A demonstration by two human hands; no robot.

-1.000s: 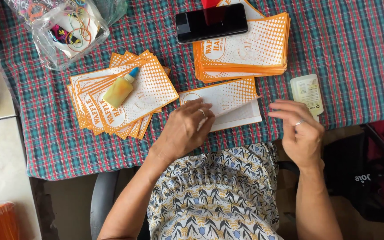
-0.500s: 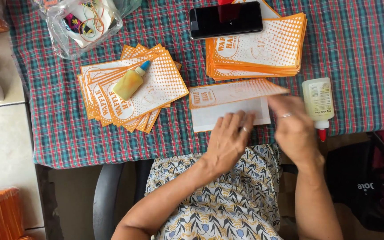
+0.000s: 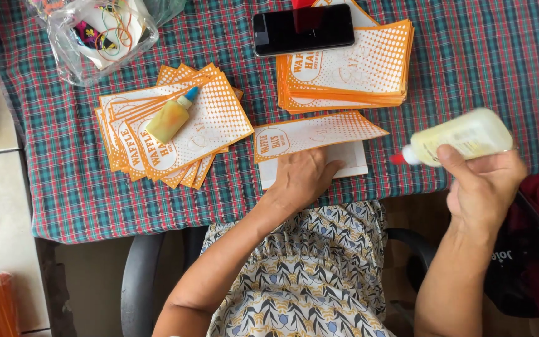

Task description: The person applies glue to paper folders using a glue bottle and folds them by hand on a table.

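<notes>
Currently, a folded paper sleeve [image 3: 319,140] near the tablecloth's [image 3: 63,187] front edge is pressed flat under the spread left hand [image 3: 301,178]. A pale glue bottle [image 3: 463,136], red tip pointing left, is gripped in the raised right hand [image 3: 481,187] beyond that edge. Glue is probably best laid thinly along the white flap while the sleeve is pinned.

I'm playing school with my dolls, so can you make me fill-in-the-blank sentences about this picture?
1. The right hand holds a glue bottle with a ____ tip.
2. The left hand presses on a folded ____ bag.
3. A black ____ lies on the neat stack.

Missing words: red; paper; phone
</notes>
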